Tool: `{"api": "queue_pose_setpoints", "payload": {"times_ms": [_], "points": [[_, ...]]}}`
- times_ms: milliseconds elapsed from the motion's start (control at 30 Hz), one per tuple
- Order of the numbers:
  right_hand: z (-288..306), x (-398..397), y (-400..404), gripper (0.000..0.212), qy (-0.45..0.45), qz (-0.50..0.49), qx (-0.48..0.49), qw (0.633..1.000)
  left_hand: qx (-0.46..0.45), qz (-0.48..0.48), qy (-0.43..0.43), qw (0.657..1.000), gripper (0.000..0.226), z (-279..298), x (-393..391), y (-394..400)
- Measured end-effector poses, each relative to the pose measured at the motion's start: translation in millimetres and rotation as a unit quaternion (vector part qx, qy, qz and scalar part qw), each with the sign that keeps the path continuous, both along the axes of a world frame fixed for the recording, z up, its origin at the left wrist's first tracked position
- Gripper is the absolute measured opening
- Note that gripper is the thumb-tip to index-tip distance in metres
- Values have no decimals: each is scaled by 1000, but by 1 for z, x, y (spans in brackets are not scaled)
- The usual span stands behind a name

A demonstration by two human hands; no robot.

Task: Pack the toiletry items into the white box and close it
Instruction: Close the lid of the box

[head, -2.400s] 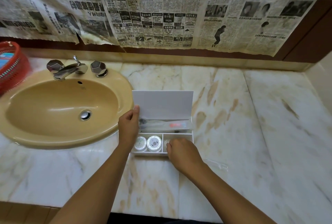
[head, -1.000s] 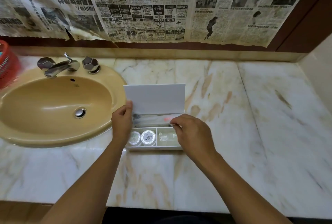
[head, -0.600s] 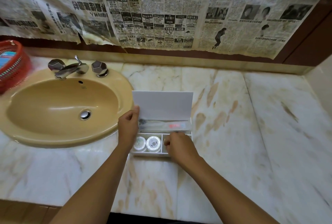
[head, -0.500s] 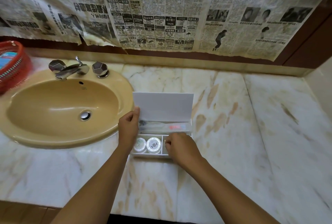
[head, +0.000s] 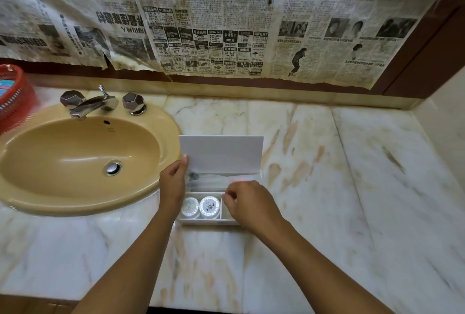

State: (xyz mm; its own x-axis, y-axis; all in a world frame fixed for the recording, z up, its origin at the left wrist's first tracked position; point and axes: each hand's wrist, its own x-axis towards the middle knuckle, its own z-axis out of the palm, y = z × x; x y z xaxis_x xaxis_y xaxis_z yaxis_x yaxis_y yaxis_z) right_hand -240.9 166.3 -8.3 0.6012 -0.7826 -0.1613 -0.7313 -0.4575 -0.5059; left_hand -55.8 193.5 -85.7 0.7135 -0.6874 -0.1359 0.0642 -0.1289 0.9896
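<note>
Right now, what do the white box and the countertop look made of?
White box: probably matte card or thin plastic; flat, glare-free lid standing upright, thin divider walls. Countertop: polished marble or a marble look-alike; white with brown veins, seams between slabs, soft sheen.

Newspaper [head: 226,24] on wall, printed in Chinese: headline "高市早苗的圖夢計劃" near top; ad boxes reading "会计服务 RM299", "4000+ 方尺", "办公室", "营业执照". Small print elsewhere too fine to read. Round lids [head: 209,206] in box: pattern, no legible words.
</note>
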Motion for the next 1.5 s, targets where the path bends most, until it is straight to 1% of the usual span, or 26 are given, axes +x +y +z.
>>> {"api": "queue_pose_setpoints", "payload": {"times_ms": [67,100,133,167,267,400,467,567,667,767,900,967,1100,1200,1367,1500], "points": [[17,4,-5,19,-85,-13,-72,994,-12,5,26,1000,43,-1,1,-1],[24,8,-8,15,-129,-21,-118,984,-15,10,39,999,36,0,0,0],[30,11,-12,12,-160,-29,-166,973,-18,16,52,998,32,2,-1,0],[34,15,-16,13,-173,-37,-204,963,-17,20,60,998,31,2,-1,0],[37,24,-28,24,-140,-42,-255,956,1,25,63,998,41,2,-3,-1],[25,27,-35,22,-58,-16,-240,969,10,40,67,997,49,3,-1,-2],[21,27,-35,23,-53,-18,-250,967,8,43,70,997,50,4,-2,-3],[24,29,-36,29,-53,-39,-274,959,6,45,98,994,50,6,-1,-2],[30,31,-35,20,-36,-44,-287,956,3,49,124,991,49,10,0,-3],[34,29,-26,14,-4,-16,-268,963,2,64,160,985,45,13,0,-1],[29,13,-1,16,16,31,-212,977,11,10,200,980,52,11,10,3],[23,6,11,19,33,51,-177,982,10,4,219,976,54,12,13,5],[5,-2,27,26,35,62,-125,990,21,-2,192,981,53,11,11,7],[-8,-2,31,23,55,64,-108,991,28,-7,178,984,48,14,9,8],[-18,-4,29,23,74,72,-95,990,29,0,179,983,39,13,8,8],[-23,-4,28,23,58,64,-92,992,36,0,156,987,29,13,4,9]]}}
